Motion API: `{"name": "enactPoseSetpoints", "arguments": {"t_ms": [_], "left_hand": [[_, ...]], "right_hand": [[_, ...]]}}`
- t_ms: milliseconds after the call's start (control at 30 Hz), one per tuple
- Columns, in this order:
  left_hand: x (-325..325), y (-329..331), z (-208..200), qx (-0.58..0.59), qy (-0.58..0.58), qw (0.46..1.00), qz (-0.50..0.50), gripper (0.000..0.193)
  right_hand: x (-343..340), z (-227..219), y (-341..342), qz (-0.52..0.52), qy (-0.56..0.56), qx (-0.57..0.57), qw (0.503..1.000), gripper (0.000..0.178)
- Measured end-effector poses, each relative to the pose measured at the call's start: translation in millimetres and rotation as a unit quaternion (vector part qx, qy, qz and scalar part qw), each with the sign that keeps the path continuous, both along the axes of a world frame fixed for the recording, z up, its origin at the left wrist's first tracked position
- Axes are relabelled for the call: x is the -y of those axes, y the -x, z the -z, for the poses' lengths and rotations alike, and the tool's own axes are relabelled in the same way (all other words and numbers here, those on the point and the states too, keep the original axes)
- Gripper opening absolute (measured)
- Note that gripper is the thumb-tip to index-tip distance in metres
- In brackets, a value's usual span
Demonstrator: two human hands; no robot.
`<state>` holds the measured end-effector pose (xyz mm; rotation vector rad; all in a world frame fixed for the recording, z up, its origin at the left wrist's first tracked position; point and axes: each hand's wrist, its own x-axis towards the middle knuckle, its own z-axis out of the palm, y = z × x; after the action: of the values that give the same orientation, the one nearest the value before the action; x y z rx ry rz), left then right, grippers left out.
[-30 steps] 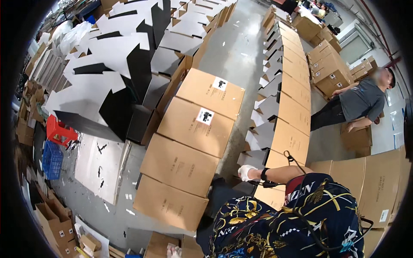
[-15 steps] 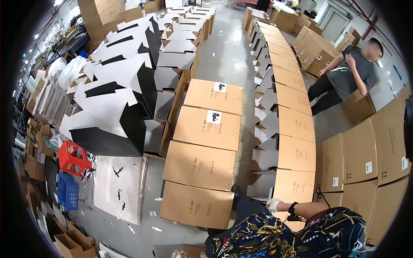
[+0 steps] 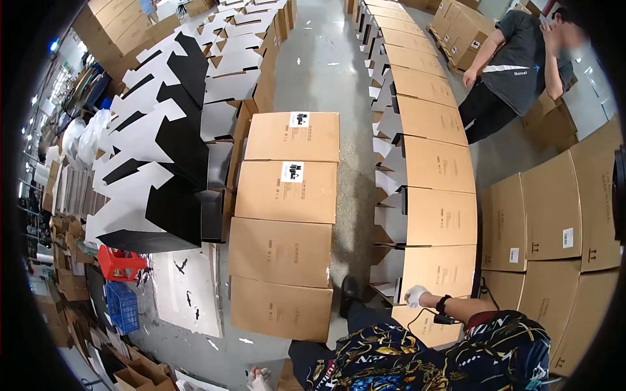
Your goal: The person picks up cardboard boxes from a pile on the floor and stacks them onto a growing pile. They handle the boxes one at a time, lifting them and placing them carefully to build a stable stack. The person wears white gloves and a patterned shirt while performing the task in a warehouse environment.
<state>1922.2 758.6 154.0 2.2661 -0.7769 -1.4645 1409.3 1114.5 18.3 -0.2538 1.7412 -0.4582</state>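
My right hand (image 3: 415,296), in a whitish glove, is over the nearer end of the right-hand row of cardboard boxes (image 3: 438,216), at a box's left edge. Its fingers are bunched and too small to make out. A black strap with a cable circles that wrist. Low at the bottom edge, my left hand (image 3: 259,378) is by my side, fingers partly bent and apart, with nothing seen in them. A piece of brown cardboard (image 3: 287,376) is just right of it. Grey-white inserts (image 3: 389,266) stick out along the row's left side.
Closed cardboard boxes (image 3: 280,306) line the middle. Open black-and-white cartons (image 3: 147,215) stand at left, near a red stool (image 3: 120,262) and a blue crate (image 3: 122,306). Stacked boxes (image 3: 553,215) wall the right. A person (image 3: 521,65) stands beyond the row, one hand raised to the head.
The view has shifted, and the middle boxes sit farther left in it. My right hand has come farther over the box row. The other person appears larger, with a hand raised higher.
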Motion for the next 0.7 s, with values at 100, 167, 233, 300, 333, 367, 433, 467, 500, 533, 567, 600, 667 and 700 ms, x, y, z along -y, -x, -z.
{"name": "enactPoseSetpoints", "arguments": {"t_ms": [100, 167, 233, 300, 333, 367, 433, 467, 500, 533, 567, 600, 667, 700], "left_hand": [[20, -6, 7, -0.023, 0.019, 0.999, 0.014, 0.039], [34, -11, 17, -0.039, 0.026, 0.999, 0.02, 0.049], [46, -17, 30, -0.053, 0.023, 0.998, 0.026, 0.059], [53, -34, 48, -0.071, 0.016, 0.997, 0.017, 0.069], [57, -61, 68, -0.107, 0.008, 0.994, -0.012, 0.074], [69, -102, 103, -0.236, -0.039, 0.965, -0.104, 0.079], [88, -98, 143, -0.287, -0.109, 0.952, -0.022, 0.054], [86, -90, 131, -0.209, -0.05, 0.976, 0.017, 0.046], [87, -78, 121, -0.113, 0.003, 0.992, 0.059, 0.038], [93, -18, 85, -0.016, 0.031, 0.994, 0.106, 0.031], [106, -8, 81, -0.021, 0.014, 0.99, 0.137, 0.03], [120, 4, 83, -0.031, 0.007, 0.99, 0.136, 0.03], [149, 38, 95, -0.049, -0.01, 0.99, 0.134, 0.03], [167, 53, 102, -0.053, -0.023, 0.989, 0.14, 0.03]], "right_hand": [[-17, 15, 3, 0.036, 0.017, -0.017, 0.999, 0.007], [-2, -8, 7, 0.067, -0.038, 0.013, 0.997, 0.007], [-4, -2, 6, 0.081, -0.071, 0.019, 0.994, 0.008], [3, -6, 7, 0.045, -0.049, 0.009, 0.998, 0.009], [13, -4, 13, 0.024, -0.03, 0.001, 0.999, 0.01], [13, 8, 17, 0.053, -0.038, 0.025, 0.998, 0.01], [-4, 31, 29, 0.122, -0.073, 0.053, 0.988, 0.01], [21, 17, 27, 0.06, -0.055, 0.0, 0.997, 0.009], [53, 4, 27, 0.056, -0.057, -0.013, 0.997, 0.009], [68, -16, 31, 0.068, -0.074, -0.033, 0.994, 0.009], [81, -28, 35, 0.012, -0.039, -0.1, 0.994, 0.01], [92, -40, 39, -0.044, -0.004, -0.166, 0.985, 0.011], [118, -61, 49, 0.064, 0.0, -0.125, 0.99, 0.012], [124, -60, 45, 0.085, -0.008, -0.134, 0.987, 0.011]]}}
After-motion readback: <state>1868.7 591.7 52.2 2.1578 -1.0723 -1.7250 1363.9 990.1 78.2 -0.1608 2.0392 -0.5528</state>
